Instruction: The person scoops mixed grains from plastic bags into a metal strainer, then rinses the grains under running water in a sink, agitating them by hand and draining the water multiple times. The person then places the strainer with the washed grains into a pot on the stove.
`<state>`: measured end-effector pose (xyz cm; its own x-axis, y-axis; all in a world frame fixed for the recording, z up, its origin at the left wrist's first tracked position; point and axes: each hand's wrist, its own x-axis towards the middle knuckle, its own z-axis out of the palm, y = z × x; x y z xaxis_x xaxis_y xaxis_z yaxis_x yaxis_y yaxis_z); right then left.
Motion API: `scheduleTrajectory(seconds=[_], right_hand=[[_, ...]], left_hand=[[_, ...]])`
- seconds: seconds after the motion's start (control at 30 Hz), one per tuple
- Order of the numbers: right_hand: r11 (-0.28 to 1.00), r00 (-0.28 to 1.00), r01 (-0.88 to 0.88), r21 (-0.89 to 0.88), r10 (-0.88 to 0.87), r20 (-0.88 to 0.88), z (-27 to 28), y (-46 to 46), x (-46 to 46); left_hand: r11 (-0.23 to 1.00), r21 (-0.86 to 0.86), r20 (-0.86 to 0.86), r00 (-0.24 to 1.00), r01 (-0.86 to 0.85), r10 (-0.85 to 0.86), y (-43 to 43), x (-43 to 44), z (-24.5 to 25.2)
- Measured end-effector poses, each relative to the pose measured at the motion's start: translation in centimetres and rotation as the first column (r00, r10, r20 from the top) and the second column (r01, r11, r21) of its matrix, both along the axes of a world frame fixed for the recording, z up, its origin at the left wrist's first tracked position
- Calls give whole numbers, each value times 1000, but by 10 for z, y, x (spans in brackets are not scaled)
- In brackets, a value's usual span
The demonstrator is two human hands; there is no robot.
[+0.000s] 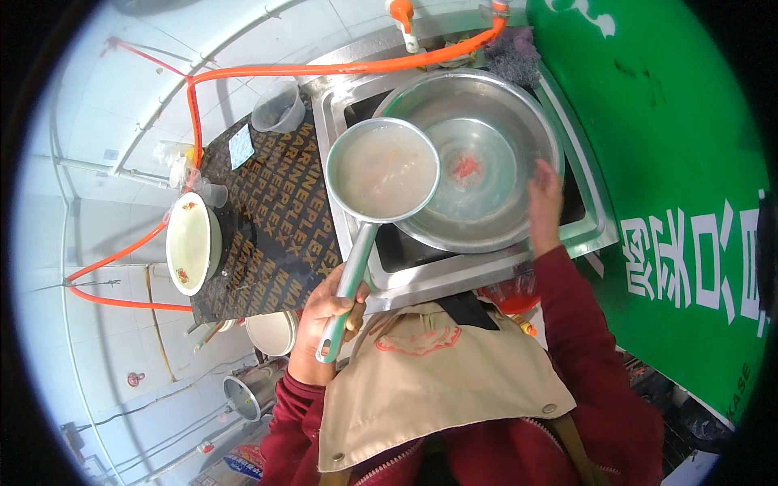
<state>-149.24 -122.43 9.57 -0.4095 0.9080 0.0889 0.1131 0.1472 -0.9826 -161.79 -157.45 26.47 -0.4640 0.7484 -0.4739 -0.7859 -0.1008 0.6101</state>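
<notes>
My left hand [333, 310] grips the handle of a metal ladle-like saucepan [383, 170], which is full of cloudy liquid with pale and orange bits in it. The pan is held over the left side of a wide metal basin [486, 231] resting on the sink. Water lies in the basin, with a small heap of reddish-pink bits [467, 167] at its middle. My right hand [545, 191], somewhat blurred, is at the basin's right rim with nothing visible in it; its fingers look partly spread.
Beneath the basin is a steel sink [577, 152]. An orange hose [340, 68] runs behind it. Left, a dark printed board [267, 212] bears a plastic tub [278, 109], a blue-white cloth or sponge [241, 147] and an enamel basin [193, 243]. A green panel [668, 152] stands at right.
</notes>
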Motion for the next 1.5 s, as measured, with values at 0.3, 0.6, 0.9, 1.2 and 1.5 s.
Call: scheduleTrajectory(seconds=[0.3,0.6,0.9,1.2,1.5], right_hand=[[251,835,-458,-853,-207,-509,1,-54,-109],[253,726,-533,-807,-352,-590,-17,-45,-119],[252,724,-515,-819,-383,-573,-4,-48,-110],[265,675,-588,-764,-358,-645,2,-49,-107],[302,684,-582,-755,-321,-655,-7,-54,-111]], left_hand=[[997,-32,-26,997,68,-69,11,12,14],[992,-89,-52,994,93,-98,19,18,21],[981,-150,-71,988,124,-136,17,14,24],[979,-170,-81,989,109,-124,18,13,29],[979,-172,-161,977,111,-139,19,9,34]])
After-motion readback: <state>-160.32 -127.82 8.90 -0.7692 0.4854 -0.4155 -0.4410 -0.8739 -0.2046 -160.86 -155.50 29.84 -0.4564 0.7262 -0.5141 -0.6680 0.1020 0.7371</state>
